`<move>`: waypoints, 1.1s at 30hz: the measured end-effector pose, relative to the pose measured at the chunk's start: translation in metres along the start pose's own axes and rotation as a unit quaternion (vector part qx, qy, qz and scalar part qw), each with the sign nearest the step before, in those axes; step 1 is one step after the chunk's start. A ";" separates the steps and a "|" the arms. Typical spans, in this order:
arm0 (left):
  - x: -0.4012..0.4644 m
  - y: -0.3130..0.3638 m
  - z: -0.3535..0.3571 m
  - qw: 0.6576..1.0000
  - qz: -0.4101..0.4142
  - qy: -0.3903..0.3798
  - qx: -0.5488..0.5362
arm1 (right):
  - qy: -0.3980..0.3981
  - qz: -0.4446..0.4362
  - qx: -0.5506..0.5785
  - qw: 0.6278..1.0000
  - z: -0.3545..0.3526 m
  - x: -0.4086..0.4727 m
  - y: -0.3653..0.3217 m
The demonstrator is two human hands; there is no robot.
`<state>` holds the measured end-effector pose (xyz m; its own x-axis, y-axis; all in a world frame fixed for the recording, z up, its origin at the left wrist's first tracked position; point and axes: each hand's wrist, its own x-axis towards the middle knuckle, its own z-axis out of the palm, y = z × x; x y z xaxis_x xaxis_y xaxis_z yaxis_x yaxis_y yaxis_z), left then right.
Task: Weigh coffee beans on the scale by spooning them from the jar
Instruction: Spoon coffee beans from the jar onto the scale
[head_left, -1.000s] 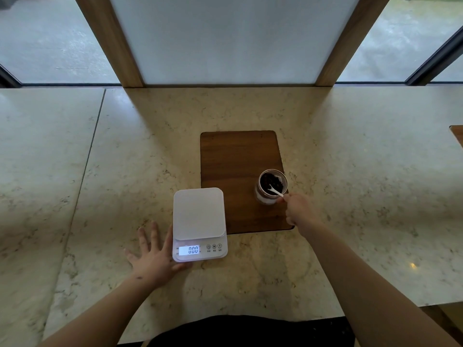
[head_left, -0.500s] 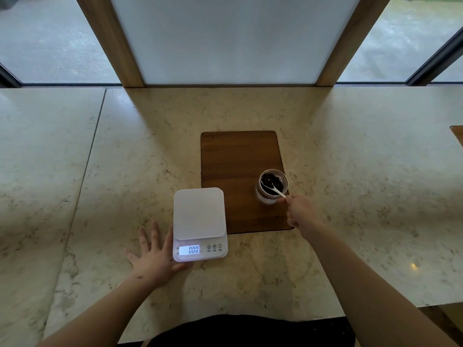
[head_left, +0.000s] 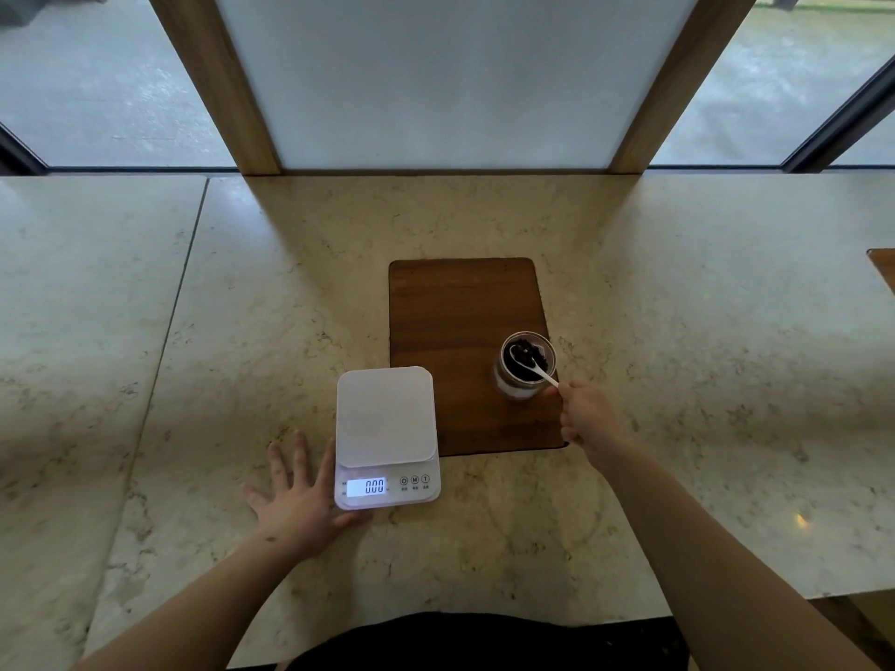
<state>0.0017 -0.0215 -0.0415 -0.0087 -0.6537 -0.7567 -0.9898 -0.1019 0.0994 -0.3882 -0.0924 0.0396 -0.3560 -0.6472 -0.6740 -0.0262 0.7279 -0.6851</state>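
Note:
A small glass jar (head_left: 519, 387) of dark coffee beans (head_left: 536, 354) stands on the right side of a dark wooden board (head_left: 455, 312). My right hand (head_left: 585, 418) pinches the handle of a white spoon (head_left: 532, 368), whose bowl carries beans over the jar's mouth. The white digital scale (head_left: 386, 428) sits left of the jar, overlapping the board's near-left corner. Its platform is bare and its lit display reads 0.00. My left hand (head_left: 296, 501) lies flat on the counter with fingers spread, its thumb side touching the scale's near-left corner.
The pale marble counter (head_left: 193, 360) runs wide on both sides, with a seam on the left. A frosted panel between two wooden posts (head_left: 213, 79) closes the back. A second wooden board's corner (head_left: 884, 268) shows at the right edge.
The spoon has risen from inside the jar, now loaded with beans at the rim. My right hand has shifted slightly right and nearer. The left hand and scale have not moved.

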 end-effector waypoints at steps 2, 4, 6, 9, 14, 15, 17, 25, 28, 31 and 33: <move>0.001 -0.001 0.000 1.000 0.001 0.004 -0.001 | -0.003 -0.001 0.003 1.000 -0.001 -0.001 -0.002; 0.001 0.000 -0.001 1.000 0.000 0.005 -0.007 | -0.006 -0.001 0.007 1.000 -0.002 -0.003 -0.006; 0.000 0.001 -0.001 1.000 0.002 0.012 -0.008 | -0.008 -0.016 0.000 1.000 -0.003 -0.007 -0.014; -0.003 0.000 0.001 1.000 -0.002 0.004 -0.015 | -0.013 -0.024 -0.006 1.000 0.001 -0.011 -0.020; -0.003 0.006 -0.006 1.000 0.000 0.001 -0.009 | -0.021 -0.030 -0.008 0.999 0.007 -0.018 -0.031; -0.004 0.006 -0.007 1.000 0.001 -0.001 -0.011 | -0.024 -0.034 -0.011 0.999 0.010 -0.020 -0.033; -0.005 0.006 -0.007 1.000 0.007 -0.002 -0.014 | -0.032 -0.038 -0.022 0.999 0.018 -0.024 -0.035; -0.010 0.006 -0.012 1.000 0.007 -0.013 -0.014 | -0.075 -0.014 -0.031 0.997 0.064 -0.046 -0.026; -0.010 0.006 -0.013 1.000 0.006 -0.019 -0.009 | -0.097 0.004 -0.044 0.994 0.077 -0.050 -0.023; -0.007 0.005 -0.011 1.000 0.002 -0.023 -0.009 | -0.109 0.012 -0.068 0.992 0.089 -0.049 -0.017; -0.005 0.004 -0.009 1.000 0.000 -0.021 -0.008 | -0.112 0.012 -0.087 0.990 0.096 -0.046 -0.011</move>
<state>-0.0011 -0.0257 -0.0318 -0.0156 -0.6224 -0.7826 -0.9875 -0.1130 0.1095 -0.2822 -0.0917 0.0516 -0.1426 -0.6487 -0.7476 -0.1885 0.7593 -0.6228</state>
